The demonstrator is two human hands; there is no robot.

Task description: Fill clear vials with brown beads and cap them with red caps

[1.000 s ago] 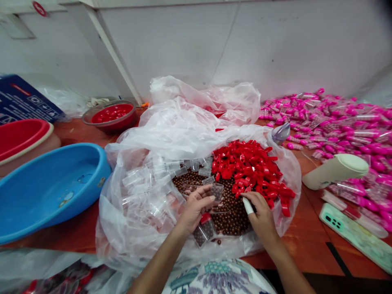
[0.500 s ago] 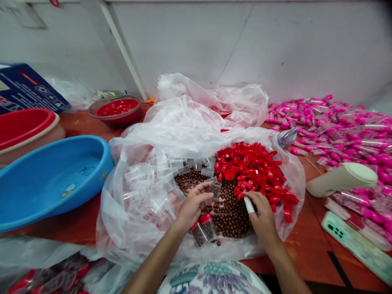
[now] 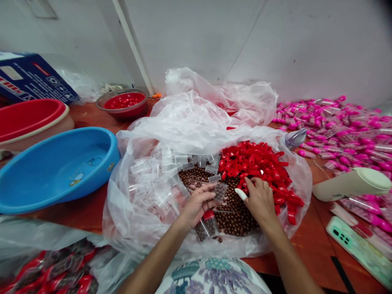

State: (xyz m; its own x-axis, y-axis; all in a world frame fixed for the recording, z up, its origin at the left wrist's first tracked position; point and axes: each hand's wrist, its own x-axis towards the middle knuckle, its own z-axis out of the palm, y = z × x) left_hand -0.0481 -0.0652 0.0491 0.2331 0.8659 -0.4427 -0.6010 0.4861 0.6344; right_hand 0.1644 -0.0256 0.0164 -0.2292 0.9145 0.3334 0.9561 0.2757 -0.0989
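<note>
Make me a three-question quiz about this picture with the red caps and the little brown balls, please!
1. Where does the blue basin sit?
A. left of the plastic bag
B. on the pink pile
C. on top of the red caps

2. What colour are the caps on the tubes piled at the right?
A. green
B. pink
C. yellow

3. What state is the small tube in the left hand in?
A. capped red
B. empty
C. filled with brown balls and uncapped

Answers:
1 A, the basin lies on the table left of the plastic bag.
2 B, that whole pile shows pink.
3 C, brown balls fill the clear tube and its top is bare, while the right hand reaches into the red caps.
</note>
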